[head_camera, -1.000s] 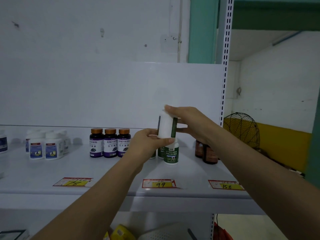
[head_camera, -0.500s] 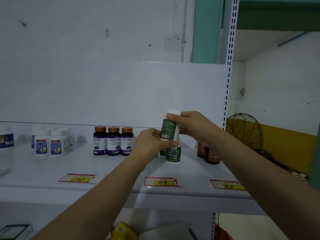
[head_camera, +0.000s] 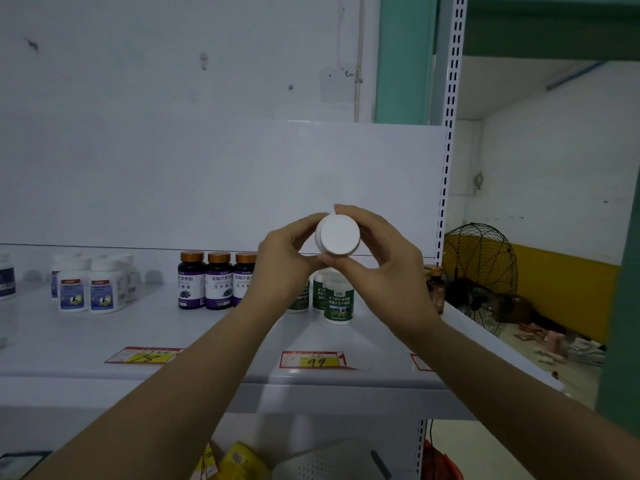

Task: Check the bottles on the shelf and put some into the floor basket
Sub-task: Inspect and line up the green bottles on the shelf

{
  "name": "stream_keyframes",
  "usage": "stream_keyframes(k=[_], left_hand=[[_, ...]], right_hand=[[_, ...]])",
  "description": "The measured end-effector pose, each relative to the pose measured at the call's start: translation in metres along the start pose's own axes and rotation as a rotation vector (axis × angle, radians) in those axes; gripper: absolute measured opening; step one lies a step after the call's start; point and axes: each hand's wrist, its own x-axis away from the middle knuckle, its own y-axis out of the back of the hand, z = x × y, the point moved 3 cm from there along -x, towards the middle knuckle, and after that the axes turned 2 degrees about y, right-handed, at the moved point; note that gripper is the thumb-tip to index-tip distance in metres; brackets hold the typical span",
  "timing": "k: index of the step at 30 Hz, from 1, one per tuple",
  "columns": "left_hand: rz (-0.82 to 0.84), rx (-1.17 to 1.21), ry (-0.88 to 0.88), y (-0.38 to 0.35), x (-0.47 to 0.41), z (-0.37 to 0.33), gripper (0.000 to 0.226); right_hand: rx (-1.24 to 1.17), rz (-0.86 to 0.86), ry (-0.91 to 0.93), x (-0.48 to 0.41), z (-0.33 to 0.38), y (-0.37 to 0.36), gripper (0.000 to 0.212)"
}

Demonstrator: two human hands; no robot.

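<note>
Both hands hold a white-capped bottle point(head_camera: 338, 235) above the shelf point(head_camera: 207, 341), tipped so its round white end faces me. My left hand point(head_camera: 284, 256) grips it from the left and my right hand point(head_camera: 377, 258) from the right and below. Under the hands stand green-labelled white bottles point(head_camera: 338, 301). Three purple bottles with copper caps point(head_camera: 219, 281) stand to their left. White bottles with blue labels point(head_camera: 88, 285) stand further left. The floor basket is not in view.
Brown bottles point(head_camera: 437, 289) stand at the shelf's right end by the perforated upright point(head_camera: 450, 126). Price tags 78 point(head_camera: 145, 355) and 99 point(head_camera: 317, 360) lie along the front edge. A wire fan point(head_camera: 479, 268) stands to the right. Yellow packets point(head_camera: 232, 459) lie on the lower level.
The bottle was upright in both hands with its green label showing; it has been tipped so its white end faces me. The hands stayed above the green-labelled bottles.
</note>
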Motion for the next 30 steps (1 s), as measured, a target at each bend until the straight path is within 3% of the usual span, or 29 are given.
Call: stream_keyframes(k=[2, 5, 10, 13, 18, 21, 23, 27, 30], left_hand=[[0.004, 0.013, -0.009, 0.0, 0.0, 0.0, 0.057], [0.098, 0.017, 0.028, 0.003, -0.001, -0.001, 0.056], [0.11, 0.011, 0.202, 0.004, 0.002, -0.017, 0.042], [0.098, 0.047, 0.315, -0.003, 0.005, -0.017, 0.038], [0.175, 0.011, 0.387, -0.021, 0.012, -0.009, 0.044], [0.41, 0.194, 0.481, -0.028, 0.016, -0.004, 0.038], [0.456, 0.322, 0.512, -0.031, 0.018, 0.002, 0.042], [0.306, 0.233, 0.479, -0.036, 0.019, 0.011, 0.035], [0.191, 0.134, 0.449, -0.036, 0.016, 0.013, 0.034]], right_hand=[[0.001, 0.002, 0.012, -0.001, 0.001, 0.002, 0.055], [-0.16, 0.02, -0.149, -0.017, 0.005, 0.007, 0.047], [-0.633, 0.127, -0.716, -0.053, -0.011, 0.018, 0.027], [-0.722, 0.205, -0.916, -0.057, -0.018, 0.022, 0.021], [-0.729, 0.246, -0.934, -0.052, -0.026, 0.027, 0.025], [-0.773, 0.27, -0.881, -0.048, -0.029, 0.03, 0.028], [-0.781, 0.312, -0.847, -0.046, -0.031, 0.033, 0.034], [-0.618, 0.37, -0.811, -0.045, -0.041, 0.033, 0.037], [-0.349, 0.364, -0.744, -0.05, -0.044, 0.033, 0.031]])
